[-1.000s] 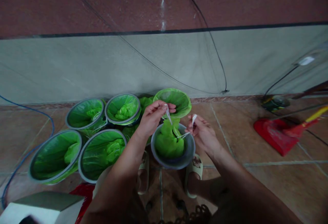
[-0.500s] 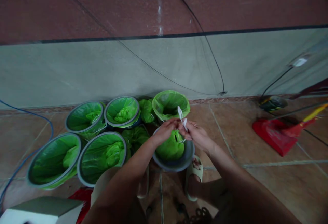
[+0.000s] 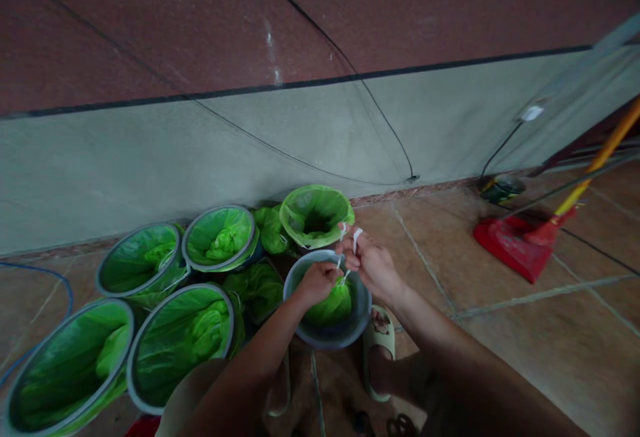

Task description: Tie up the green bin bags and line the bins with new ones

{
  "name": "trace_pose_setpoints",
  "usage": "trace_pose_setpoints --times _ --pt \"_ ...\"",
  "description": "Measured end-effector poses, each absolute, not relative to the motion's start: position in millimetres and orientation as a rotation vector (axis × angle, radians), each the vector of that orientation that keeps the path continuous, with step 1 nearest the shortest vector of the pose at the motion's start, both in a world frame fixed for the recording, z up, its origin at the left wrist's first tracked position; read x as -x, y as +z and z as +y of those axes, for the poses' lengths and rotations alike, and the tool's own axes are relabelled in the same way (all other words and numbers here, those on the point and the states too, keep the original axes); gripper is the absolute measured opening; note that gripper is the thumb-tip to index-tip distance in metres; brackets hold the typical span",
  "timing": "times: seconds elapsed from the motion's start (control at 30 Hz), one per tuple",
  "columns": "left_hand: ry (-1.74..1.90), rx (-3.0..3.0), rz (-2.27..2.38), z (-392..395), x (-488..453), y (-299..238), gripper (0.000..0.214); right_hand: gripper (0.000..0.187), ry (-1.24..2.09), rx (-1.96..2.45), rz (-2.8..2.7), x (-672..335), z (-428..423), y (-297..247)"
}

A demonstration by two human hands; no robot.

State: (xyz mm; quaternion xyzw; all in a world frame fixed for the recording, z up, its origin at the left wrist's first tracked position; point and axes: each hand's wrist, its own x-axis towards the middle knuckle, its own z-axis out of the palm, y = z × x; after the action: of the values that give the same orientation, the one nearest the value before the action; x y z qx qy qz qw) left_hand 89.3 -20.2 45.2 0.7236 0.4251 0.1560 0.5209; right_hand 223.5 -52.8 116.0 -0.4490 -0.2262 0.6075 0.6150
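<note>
Because the fingers of the right hand [image 3: 374,265] pinch only the thin white drawstring [image 3: 356,236] near its ends, while the left hand [image 3: 317,282] is closed around the gathered neck of the green bag [image 3: 334,305], the hold looks slight. A hard tug could slip the string from the fingertips or tear the thin plastic where it bunches. The bag sits inside the grey bin [image 3: 327,338], which stands on the tiled floor [image 3: 475,330] just beside a pale slipper [image 3: 378,330]. The bin looks light, so an upward pull might tip it toward the lined bins [image 3: 219,237] crowded close on the left. A red dustpan [image 3: 515,249] lies well apart to the right
</note>
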Motion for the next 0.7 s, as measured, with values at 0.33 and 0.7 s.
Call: trace_pose_setpoints --times 0.33,0.7 --pt "0.225 -1.957 0.793 -30.7 -89.4 72.8 0.03 0.029 1.484 1.098 -0.348 -232.7 -37.8 107.2" --pt "0.447 -1.506 1.086 -15.5 -80.9 49.4 0.039 0.009 1.351 1.434 -0.387 -262.5 -44.9 92.4"
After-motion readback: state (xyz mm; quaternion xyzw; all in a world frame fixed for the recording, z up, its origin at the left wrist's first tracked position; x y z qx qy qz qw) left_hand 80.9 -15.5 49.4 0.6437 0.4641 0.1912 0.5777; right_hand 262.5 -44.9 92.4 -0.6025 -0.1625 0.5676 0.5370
